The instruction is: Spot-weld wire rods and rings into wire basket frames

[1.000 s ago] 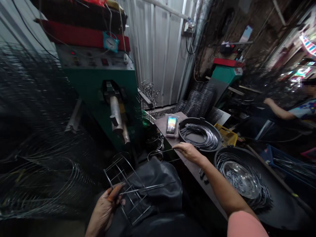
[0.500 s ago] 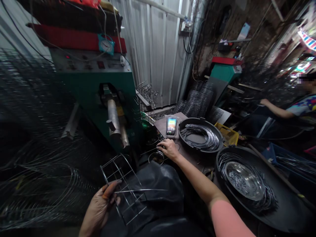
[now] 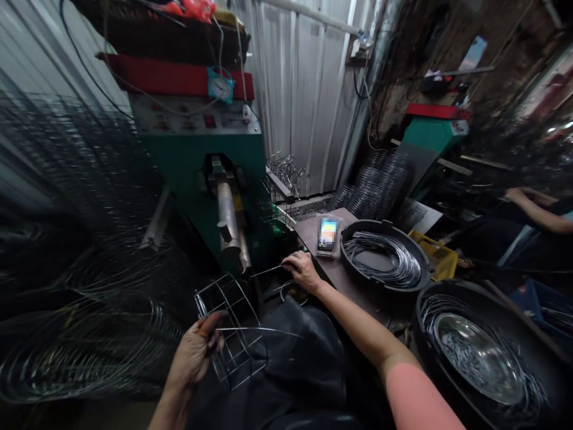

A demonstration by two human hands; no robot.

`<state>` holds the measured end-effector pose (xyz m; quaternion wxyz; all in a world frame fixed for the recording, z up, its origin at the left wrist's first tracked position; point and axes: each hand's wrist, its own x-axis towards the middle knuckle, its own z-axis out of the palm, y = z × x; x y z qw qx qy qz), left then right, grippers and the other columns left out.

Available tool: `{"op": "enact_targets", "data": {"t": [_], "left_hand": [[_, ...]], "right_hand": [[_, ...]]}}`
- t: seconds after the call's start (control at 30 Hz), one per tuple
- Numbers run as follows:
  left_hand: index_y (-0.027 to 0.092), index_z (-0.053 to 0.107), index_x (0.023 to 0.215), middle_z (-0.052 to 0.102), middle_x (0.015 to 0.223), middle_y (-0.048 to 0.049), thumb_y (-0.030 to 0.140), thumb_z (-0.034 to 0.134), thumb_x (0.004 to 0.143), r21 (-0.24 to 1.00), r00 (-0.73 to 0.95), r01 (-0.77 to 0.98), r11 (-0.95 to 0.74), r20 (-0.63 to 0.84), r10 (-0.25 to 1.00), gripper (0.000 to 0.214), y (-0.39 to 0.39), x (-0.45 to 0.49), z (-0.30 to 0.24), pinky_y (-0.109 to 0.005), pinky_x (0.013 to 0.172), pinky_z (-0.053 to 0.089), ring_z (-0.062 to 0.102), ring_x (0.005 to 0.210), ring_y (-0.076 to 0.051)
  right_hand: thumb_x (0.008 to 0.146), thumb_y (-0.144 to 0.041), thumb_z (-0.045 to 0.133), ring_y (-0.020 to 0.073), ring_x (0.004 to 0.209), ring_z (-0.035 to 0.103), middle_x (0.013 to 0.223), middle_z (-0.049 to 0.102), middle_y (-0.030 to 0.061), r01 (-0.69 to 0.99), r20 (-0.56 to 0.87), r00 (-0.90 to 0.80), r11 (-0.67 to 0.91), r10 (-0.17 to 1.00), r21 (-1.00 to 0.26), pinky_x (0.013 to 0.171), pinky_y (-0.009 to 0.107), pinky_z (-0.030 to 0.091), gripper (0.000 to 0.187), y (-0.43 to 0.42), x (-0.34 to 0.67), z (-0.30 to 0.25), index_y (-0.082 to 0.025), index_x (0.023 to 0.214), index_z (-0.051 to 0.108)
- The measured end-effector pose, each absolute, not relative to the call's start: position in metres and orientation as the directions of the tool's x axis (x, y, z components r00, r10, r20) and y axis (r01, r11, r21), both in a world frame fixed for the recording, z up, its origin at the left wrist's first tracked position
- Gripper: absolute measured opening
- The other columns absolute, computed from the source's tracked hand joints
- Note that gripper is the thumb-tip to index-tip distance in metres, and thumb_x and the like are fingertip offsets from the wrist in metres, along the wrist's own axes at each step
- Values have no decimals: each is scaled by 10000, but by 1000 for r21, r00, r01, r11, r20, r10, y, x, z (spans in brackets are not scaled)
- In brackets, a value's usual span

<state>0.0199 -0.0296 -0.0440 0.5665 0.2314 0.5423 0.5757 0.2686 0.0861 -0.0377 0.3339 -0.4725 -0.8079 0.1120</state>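
Note:
My left hand point(image 3: 193, 349) is closed around one side of a small wire rack point(image 3: 239, 301), a curved grid of thin metal bars held above my lap. A long thin wire crosses the rack near its middle and sticks out to the right. My right hand point(image 3: 304, 272) pinches the end of a short straight wire point(image 3: 266, 272), which points left toward the rack, apart from it. Just below that hand is a round metal ring or dish point(image 3: 293, 294), partly hidden. A dark apron point(image 3: 308, 358) covers my lap.
Ahead stands a green machine point(image 3: 179, 161) with a metal electrode arm point(image 3: 228, 212). To the right are a phone point(image 3: 327, 235), a black tray of bent wires point(image 3: 347, 257) and another holding a metal bowl point(image 3: 478, 358). Wire stacks point(image 3: 89, 352) fill the left. A co-worker's arm point(image 3: 537, 209) is at far right.
The view has swung left, so the surroundings sit further right. My right hand has risen from beside the ring, the short wire now clearly in its fingers. My left hand still holds the rack.

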Motion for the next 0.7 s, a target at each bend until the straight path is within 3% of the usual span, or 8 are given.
{"op": "enact_targets", "data": {"t": [0.27,0.47,0.7], "left_hand": [[120,656,697,461,506,57,355,757,485,907,-216,-358,221,-311,926,332,-4,18,-49,-200,346,311,287,364,-23],[126,658,701,360,441,86,368,739,571,888,-154,-388,246,-326,933,287,2,14,-63,-197,348,309,262,359,-29],[125,652,706,404,471,70,391,734,587,892,-174,-405,199,-289,941,303,6,11,-70,-198,337,304,287,355,-31]], "right_hand": [[863,-241,538,155,865,521,863,630,30,601,425,-333,537,842,-592,787,296,304,120,100,253,-49,-205,892,649],[860,-248,533,169,845,517,839,618,39,565,425,-404,586,810,-581,789,310,316,122,110,245,-55,-204,871,647],[867,-263,516,179,854,521,836,618,45,575,386,-447,590,807,-567,781,320,325,143,120,246,-67,-196,876,641]]}}
